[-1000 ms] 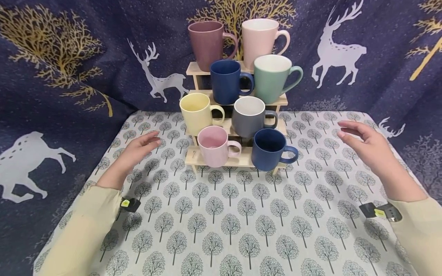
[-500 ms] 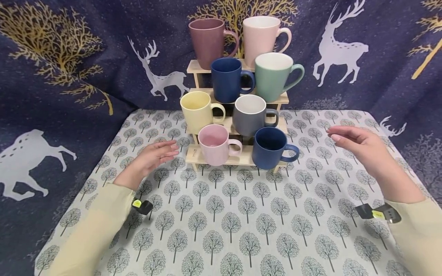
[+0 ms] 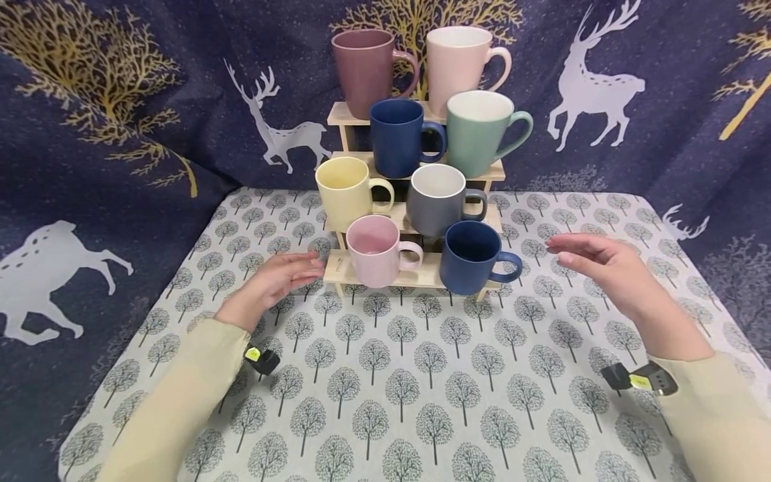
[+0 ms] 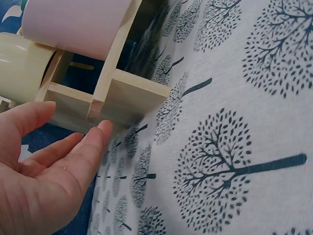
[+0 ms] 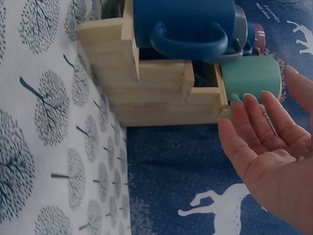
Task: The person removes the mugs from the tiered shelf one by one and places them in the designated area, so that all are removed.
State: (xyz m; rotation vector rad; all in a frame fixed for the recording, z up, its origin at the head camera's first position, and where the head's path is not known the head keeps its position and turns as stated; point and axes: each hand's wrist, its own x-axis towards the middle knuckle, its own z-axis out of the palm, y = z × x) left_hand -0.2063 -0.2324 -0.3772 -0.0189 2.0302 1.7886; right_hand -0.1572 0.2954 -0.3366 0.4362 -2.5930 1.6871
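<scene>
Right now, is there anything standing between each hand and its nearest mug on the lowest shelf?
Nothing visible stands between the right hand and the blue mug, only a gap. Between the left hand and the pink mug, the shelf's left end lies at the fingertips.

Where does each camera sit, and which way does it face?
Head: worn on the head, looking forward and down at the wooden stand; left hand, right hand and sleeves show.
Left wrist: on that wrist, looking past the left hand at the stand's end, lower pink mug and yellow mug; of the body, only that hand shows.
Right wrist: on that wrist, looking past the right hand at the stand's other end, lower blue mug and green mug; only that hand shows.
Head and left wrist share the yellow mug.
</scene>
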